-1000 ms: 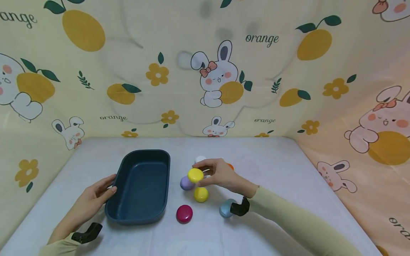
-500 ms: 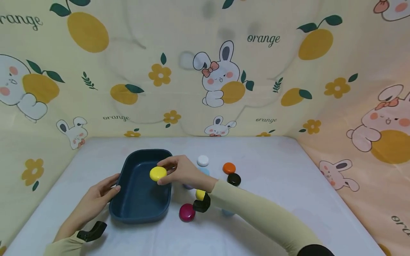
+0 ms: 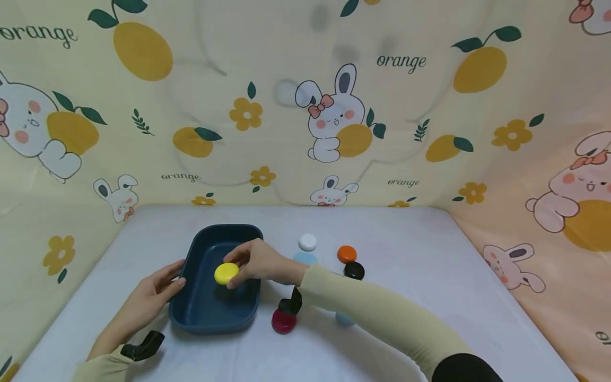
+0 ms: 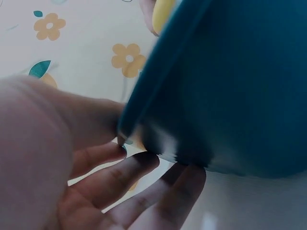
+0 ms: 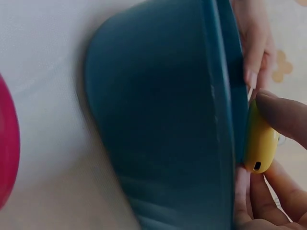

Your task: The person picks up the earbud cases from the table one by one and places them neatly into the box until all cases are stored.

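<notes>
My right hand (image 3: 260,261) pinches a glossy yellow rounded disc (image 3: 226,273) between thumb and fingers, over the inside of a dark blue rectangular tub (image 3: 217,324). In the right wrist view a small dark slot shows in the edge of the yellow disc (image 5: 262,143), which is just above the tub's rim. My left hand (image 3: 148,297) touches the tub's left side. The left wrist view shows its thumb (image 4: 98,120) against the rim and its spread fingers (image 4: 139,177) at the outer wall. No other disc shows inside the tub.
On the white table (image 3: 382,225), right of the tub, lie white (image 3: 307,242), light blue (image 3: 305,258), orange (image 3: 347,254), black (image 3: 354,270) and crimson (image 3: 284,322) discs. Another blue disc (image 3: 343,319) is partly behind my right sleeve (image 3: 372,305). A patterned cloth (image 3: 277,154) hangs behind.
My right hand has carried the yellow disc left from among the others to over the tub, then slightly lower. My left hand stays at the tub's side. The head view has shifted slightly.
</notes>
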`<action>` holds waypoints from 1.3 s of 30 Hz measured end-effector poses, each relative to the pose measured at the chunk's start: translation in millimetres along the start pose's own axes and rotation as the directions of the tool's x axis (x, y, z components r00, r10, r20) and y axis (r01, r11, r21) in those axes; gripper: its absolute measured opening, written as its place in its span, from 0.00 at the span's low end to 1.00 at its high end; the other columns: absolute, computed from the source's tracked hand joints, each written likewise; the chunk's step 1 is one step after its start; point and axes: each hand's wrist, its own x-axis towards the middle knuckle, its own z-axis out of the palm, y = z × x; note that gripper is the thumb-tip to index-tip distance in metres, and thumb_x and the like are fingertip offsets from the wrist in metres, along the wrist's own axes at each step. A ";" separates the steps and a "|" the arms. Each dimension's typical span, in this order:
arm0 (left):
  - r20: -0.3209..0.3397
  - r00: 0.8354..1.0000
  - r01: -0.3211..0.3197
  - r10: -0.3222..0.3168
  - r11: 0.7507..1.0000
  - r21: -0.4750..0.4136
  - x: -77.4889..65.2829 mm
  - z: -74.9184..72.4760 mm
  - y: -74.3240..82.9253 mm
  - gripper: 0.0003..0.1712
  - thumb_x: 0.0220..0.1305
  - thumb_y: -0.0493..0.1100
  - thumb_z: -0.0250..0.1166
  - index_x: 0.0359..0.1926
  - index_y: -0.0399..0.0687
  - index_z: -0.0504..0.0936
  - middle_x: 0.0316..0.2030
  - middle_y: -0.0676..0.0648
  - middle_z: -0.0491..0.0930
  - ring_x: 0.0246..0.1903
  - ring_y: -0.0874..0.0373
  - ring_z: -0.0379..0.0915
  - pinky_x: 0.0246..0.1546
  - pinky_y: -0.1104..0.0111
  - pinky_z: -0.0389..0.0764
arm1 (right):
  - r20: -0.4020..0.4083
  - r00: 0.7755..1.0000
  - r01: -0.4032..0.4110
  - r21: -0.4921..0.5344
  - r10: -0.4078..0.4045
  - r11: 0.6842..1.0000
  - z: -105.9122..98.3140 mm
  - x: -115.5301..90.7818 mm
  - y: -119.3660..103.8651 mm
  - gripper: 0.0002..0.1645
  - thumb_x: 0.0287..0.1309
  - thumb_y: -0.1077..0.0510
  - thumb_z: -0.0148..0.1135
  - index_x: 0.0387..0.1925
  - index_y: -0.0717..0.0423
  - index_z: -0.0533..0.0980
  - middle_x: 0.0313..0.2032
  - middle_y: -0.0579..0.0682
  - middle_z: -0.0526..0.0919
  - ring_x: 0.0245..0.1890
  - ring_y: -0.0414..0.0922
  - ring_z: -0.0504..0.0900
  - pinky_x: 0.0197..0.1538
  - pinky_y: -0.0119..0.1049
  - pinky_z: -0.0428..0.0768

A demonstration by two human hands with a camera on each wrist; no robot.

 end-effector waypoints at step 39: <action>0.008 1.000 0.027 -0.028 1.000 0.013 0.1 3.2 1.6 0.42 0.74 0.59 0.54 0.75 0.35 0.53 0.69 0.28 0.58 0.63 0.34 0.64 0.54 0.53 0.78 | -0.347 0.937 0.085 0.151 -0.028 0.985 -78.4 -120.1 23.9 0.23 0.54 0.53 0.75 0.52 0.52 0.81 0.51 0.48 0.83 0.50 0.49 0.82 0.53 0.41 0.81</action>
